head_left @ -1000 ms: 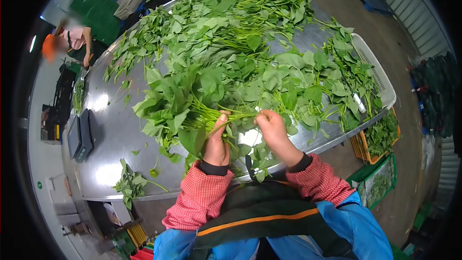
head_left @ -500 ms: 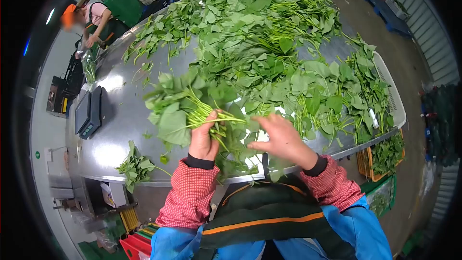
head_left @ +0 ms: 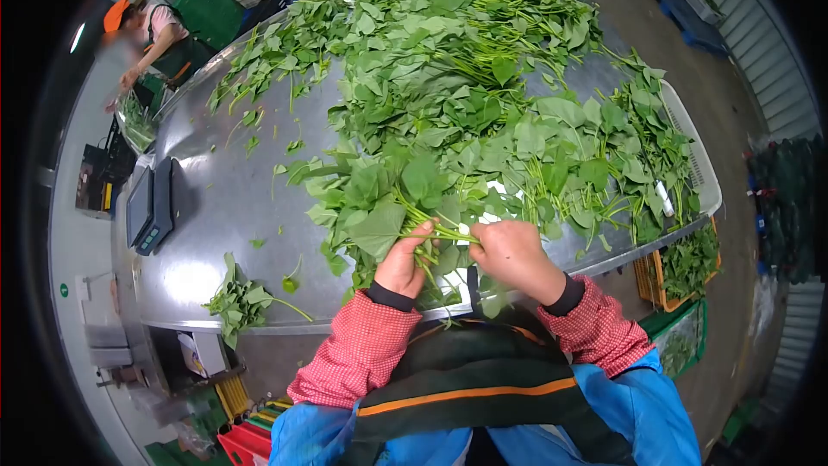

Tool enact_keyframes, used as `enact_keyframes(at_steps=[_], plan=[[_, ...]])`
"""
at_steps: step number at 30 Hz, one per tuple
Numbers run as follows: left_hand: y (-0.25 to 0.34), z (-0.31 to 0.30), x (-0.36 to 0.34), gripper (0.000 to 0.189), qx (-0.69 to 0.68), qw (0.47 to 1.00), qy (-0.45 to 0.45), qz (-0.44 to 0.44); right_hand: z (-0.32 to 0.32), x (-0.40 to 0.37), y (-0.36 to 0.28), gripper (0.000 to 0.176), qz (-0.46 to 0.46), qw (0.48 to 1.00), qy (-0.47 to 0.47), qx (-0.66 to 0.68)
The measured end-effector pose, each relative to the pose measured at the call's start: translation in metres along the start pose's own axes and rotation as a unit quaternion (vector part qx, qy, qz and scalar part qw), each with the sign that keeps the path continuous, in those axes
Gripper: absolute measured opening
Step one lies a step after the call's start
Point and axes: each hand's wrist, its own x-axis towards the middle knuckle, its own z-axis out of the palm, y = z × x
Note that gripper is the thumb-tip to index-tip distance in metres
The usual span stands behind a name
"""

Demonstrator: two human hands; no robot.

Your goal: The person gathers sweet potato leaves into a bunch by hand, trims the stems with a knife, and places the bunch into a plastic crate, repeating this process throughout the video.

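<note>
My left hand (head_left: 403, 266) is wrapped round a bunch of leafy green stems (head_left: 379, 203), its leaves fanning out to the left and away from me. The stem ends point right. At those ends my right hand (head_left: 515, 257) is closed, its fingers pinching the stem tips. Beyond both hands, a large heap of the same leafy greens (head_left: 423, 78) covers much of the metal table (head_left: 207, 198). Several leaves and short stems lie under and between my hands near the table's front edge.
A black scale (head_left: 151, 205) stands at the table's left. One small clump of greens (head_left: 237, 298) lies at the front left edge. A white plastic basket (head_left: 693, 151) is at the right; an orange crate of greens (head_left: 677, 269) sits below. A co-worker (head_left: 159, 34) handles a bag at far left.
My left hand has moved right and slightly down with the bunch. My right hand, spread and apart from the stems before, has closed on their ends.
</note>
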Motion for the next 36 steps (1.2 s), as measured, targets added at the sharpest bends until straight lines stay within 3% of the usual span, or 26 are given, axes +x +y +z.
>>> enact_keyframes(at_steps=[3,4,5,7,8,10,12,14,16,17,21,25,26,29,30,31,33,34,36], plan=[[-0.001,0.012,-0.001,0.022,-0.006,0.999,0.028,0.04,0.014,-0.005,0.03,0.014,0.032,0.994,0.004,-0.104],[0.006,0.0,0.004,0.022,-0.035,0.998,-0.033,0.041,0.016,-0.01,0.041,0.015,0.053,0.989,-0.005,-0.135],[0.013,-0.005,0.01,0.022,-0.023,0.996,-0.017,0.08,0.014,-0.016,0.05,0.015,0.055,0.991,-0.002,-0.118],[0.029,-0.009,0.008,0.022,0.001,0.998,0.005,0.068,0.006,-0.022,0.06,0.018,0.054,0.995,0.002,-0.086],[0.029,-0.013,0.011,0.022,0.001,0.998,-0.007,0.056,0.005,-0.025,0.062,0.019,-0.037,0.995,0.09,-0.037],[0.024,-0.007,0.011,0.023,0.006,0.999,-0.019,0.033,-0.001,-0.016,0.045,0.024,0.017,0.967,0.013,0.253],[0.017,-0.001,0.013,0.023,0.01,0.999,-0.046,0.014,0.005,-0.002,0.03,0.028,0.067,0.881,-0.06,0.464],[0.007,0.008,0.018,0.023,0.035,0.999,-0.037,0.019,0.021,0.006,0.028,0.03,0.121,0.779,-0.125,0.603],[0.0,0.003,0.024,0.02,0.048,0.995,-0.036,0.076,0.021,0.003,0.029,0.026,0.171,0.745,-0.049,0.642],[0.002,-0.001,0.022,0.019,0.068,0.996,-0.027,0.057,0.021,0.001,0.03,0.023,0.195,0.726,-0.011,0.66],[-0.007,-0.028,0.017,0.02,0.087,0.996,-0.015,0.004,0.016,0.004,0.048,0.017,0.151,0.76,0.184,0.604],[-0.025,-0.003,-0.005,0.021,0.047,0.999,-0.008,0.026,0.025,-0.001,0.037,0.022,0.141,0.898,0.206,0.362],[-0.022,0.016,-0.01,0.022,0.035,0.999,-0.005,0.038,0.022,-0.004,0.027,0.026,0.135,0.92,0.168,0.328],[-0.025,0.031,0.004,0.021,0.013,0.995,-0.035,0.094,0.033,-0.008,0.018,0.029,-0.089,0.954,0.235,0.161],[-0.027,0.029,0.01,0.021,0.011,0.995,-0.021,0.094,0.034,-0.009,0.018,0.031,-0.102,0.962,0.216,0.134],[-0.028,0.027,0.013,0.021,0.009,0.996,-0.008,0.094,0.033,-0.01,0.018,0.032,-0.044,0.952,0.173,0.25],[-0.026,0.027,0.011,0.021,-0.013,0.998,0.009,0.061,0.028,-0.013,0.019,0.035,0.077,0.879,0.077,0.464],[-0.025,0.027,0.009,0.021,-0.024,0.999,0.016,0.045,0.038,-0.011,0.03,0.033,0.074,0.847,0.087,0.519],[-0.03,0.02,0.017,0.02,-0.054,0.999,0.006,0.003,0.036,-0.013,0.04,0.027,0.112,0.869,-0.005,0.483]])
